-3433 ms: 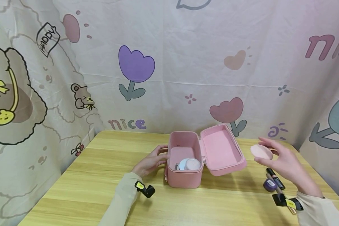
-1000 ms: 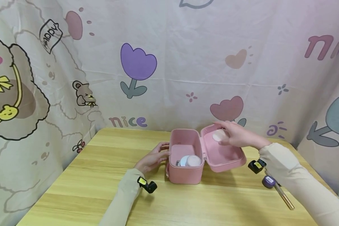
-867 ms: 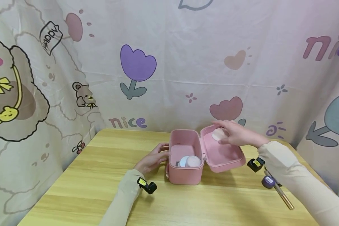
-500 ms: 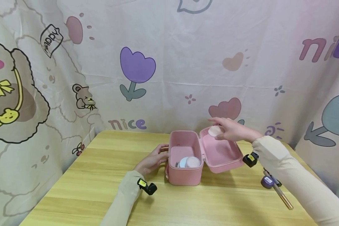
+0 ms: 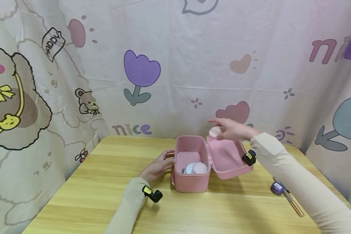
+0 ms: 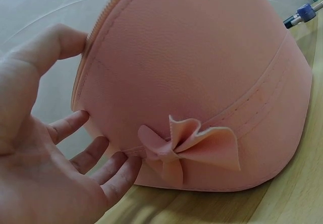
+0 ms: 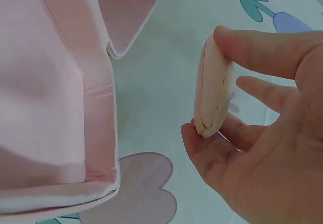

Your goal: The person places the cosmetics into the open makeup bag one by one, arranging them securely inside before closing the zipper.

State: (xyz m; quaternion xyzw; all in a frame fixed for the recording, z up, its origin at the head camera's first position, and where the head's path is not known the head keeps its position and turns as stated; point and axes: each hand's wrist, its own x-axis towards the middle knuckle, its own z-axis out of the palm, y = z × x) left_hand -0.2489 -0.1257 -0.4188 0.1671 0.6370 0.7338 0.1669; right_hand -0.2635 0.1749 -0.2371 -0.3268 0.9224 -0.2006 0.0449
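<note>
A pink zippered cosmetic case [image 5: 191, 183] stands on the table with its lid [image 5: 226, 156] folded out to the right. My left hand [image 5: 158, 165] rests its fingertips against the case's left side; in the left wrist view they touch the side near a pink bow [image 6: 197, 146] and the zipper edge. Over the far end of the lid, my right hand [image 5: 235, 130] pinches a pale, round compact [image 7: 212, 85] between thumb and fingers. The right wrist view shows it edge-on, with a seam round its side. Inside the case lie a white round container [image 5: 200, 168] and a pale blue disc [image 5: 189, 168].
On the wooden table [image 5: 105, 201], to the right, lie a purple-lidded jar [image 5: 277, 188] and a slim stick with a gold end [image 5: 295, 206], partly covered by the right sleeve. A printed curtain [image 5: 175, 107] hangs right behind the table.
From the table's right side, my right hand has carried the compact left over the lid, then farther left and up to the lid's far edge. My left hand has stayed at the case.
</note>
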